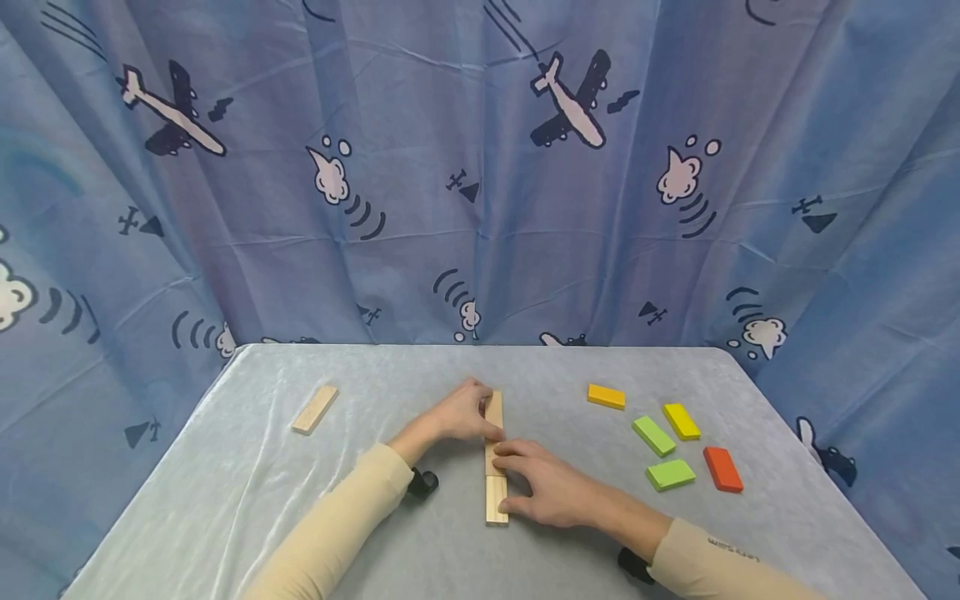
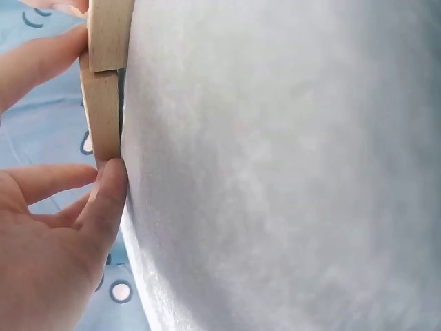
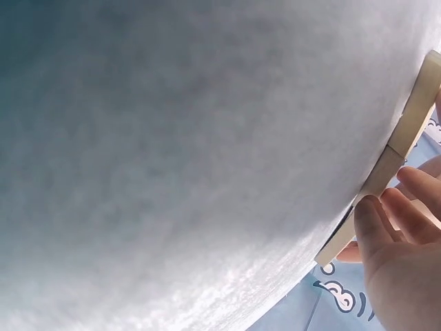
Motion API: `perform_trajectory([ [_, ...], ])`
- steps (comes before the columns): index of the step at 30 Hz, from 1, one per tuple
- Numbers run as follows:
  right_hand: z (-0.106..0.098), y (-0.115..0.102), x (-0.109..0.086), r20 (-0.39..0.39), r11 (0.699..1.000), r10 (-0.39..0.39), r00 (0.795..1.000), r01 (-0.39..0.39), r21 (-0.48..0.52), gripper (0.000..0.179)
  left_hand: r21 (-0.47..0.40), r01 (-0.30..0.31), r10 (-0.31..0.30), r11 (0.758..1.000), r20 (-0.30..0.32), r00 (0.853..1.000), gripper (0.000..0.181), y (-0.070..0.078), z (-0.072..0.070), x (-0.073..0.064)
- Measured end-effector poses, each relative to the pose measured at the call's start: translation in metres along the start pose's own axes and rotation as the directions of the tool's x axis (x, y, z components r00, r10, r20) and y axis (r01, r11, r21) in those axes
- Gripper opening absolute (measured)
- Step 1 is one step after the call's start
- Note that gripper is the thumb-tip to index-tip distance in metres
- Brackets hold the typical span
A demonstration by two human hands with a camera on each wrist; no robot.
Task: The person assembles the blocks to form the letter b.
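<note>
Three plain wooden blocks lie end to end in a line at the middle of the table, pointing away from me. My left hand (image 1: 463, 412) pinches the far block (image 1: 496, 408) with thumb and fingers at its ends. Right behind it, my right hand (image 1: 551, 485) holds the blocks from the right side. Its fingertips bend over the middle block (image 1: 492, 468), and its thumb is at the near block (image 1: 495, 498). A small step shows at a joint between two wooden blocks (image 2: 103, 103) in the left wrist view.
A single wooden block (image 1: 315, 409) lies at the left. On the right are an orange-yellow block (image 1: 606, 397), a yellow block (image 1: 682, 422), two green blocks (image 1: 654, 436) and a red block (image 1: 723, 469). A patterned blue curtain (image 1: 480, 167) hangs behind the cloth-covered table (image 1: 247, 500).
</note>
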State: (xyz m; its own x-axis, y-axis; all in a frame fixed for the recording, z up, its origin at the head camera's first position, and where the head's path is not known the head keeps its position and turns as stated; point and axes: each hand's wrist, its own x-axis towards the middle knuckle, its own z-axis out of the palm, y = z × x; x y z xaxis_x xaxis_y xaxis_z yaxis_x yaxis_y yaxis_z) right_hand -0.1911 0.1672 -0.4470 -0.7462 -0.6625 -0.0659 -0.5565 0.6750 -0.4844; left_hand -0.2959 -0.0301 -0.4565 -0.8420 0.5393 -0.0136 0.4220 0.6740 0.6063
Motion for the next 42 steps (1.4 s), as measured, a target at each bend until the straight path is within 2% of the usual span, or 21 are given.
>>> perform_trajectory([
  [9,0.001,0.000,-0.001,0.002,1.000,0.014,1.000,-0.014,0.022,0.058,-0.018,-0.006,0.006,1.000,0.006,1.000,0.074,-0.003,0.001,0.001],
  [21,0.002,0.001,0.000,0.008,0.999,0.005,1.000,-0.005,0.033,0.058,-0.044,0.028,-0.027,0.999,0.024,0.999,0.075,-0.004,-0.004,-0.002],
  [30,0.001,0.002,0.000,-0.003,1.000,0.007,1.000,-0.007,0.025,0.057,-0.006,-0.002,0.002,1.000,0.034,0.999,0.073,-0.003,-0.006,0.000],
  [42,0.001,0.001,-0.001,-0.003,1.000,0.004,1.000,-0.004,0.019,0.056,0.026,-0.003,0.002,1.000,0.044,0.999,0.075,0.000,-0.009,-0.001],
])
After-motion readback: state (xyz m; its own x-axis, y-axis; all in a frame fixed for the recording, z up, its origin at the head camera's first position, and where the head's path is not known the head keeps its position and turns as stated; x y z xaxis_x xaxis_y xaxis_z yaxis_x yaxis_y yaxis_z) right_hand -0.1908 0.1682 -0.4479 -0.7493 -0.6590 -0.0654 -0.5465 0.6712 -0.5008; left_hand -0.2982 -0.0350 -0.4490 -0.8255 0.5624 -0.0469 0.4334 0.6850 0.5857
